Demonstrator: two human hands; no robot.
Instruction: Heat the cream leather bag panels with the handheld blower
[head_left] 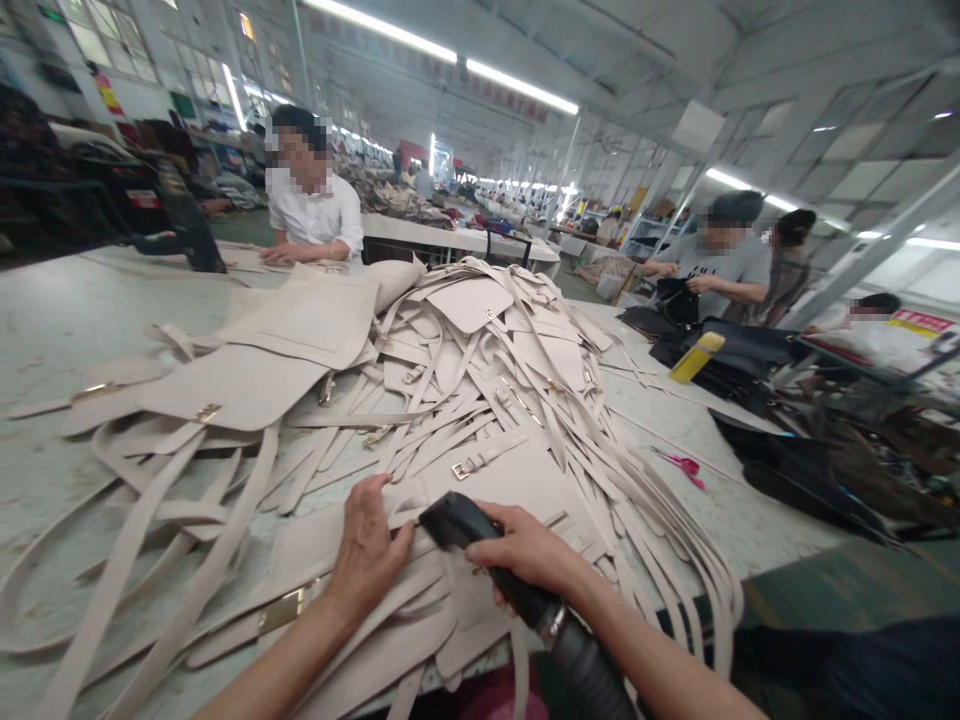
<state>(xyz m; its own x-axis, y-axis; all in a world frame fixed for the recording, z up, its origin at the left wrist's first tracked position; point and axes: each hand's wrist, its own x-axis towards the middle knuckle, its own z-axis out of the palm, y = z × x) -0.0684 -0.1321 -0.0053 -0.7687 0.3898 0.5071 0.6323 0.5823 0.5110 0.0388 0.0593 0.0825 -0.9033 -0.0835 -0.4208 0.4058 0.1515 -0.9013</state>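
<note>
My right hand is wrapped round a black nozzle-headed hand tool with a ribbed black hose at its lower end. The tool's flat head points left, just over a beige bag piece with a gold buckle. My left hand has its thumb and fingers curled at the edge of a narrow beige strap, close to the tool's head. Below my left wrist lies another beige strap with a gold metal plate.
A large heap of beige bag parts and straps covers the middle of the pale table. Pink scissors, a yellow object and black pieces lie rightward. One person sits across; another handles black material.
</note>
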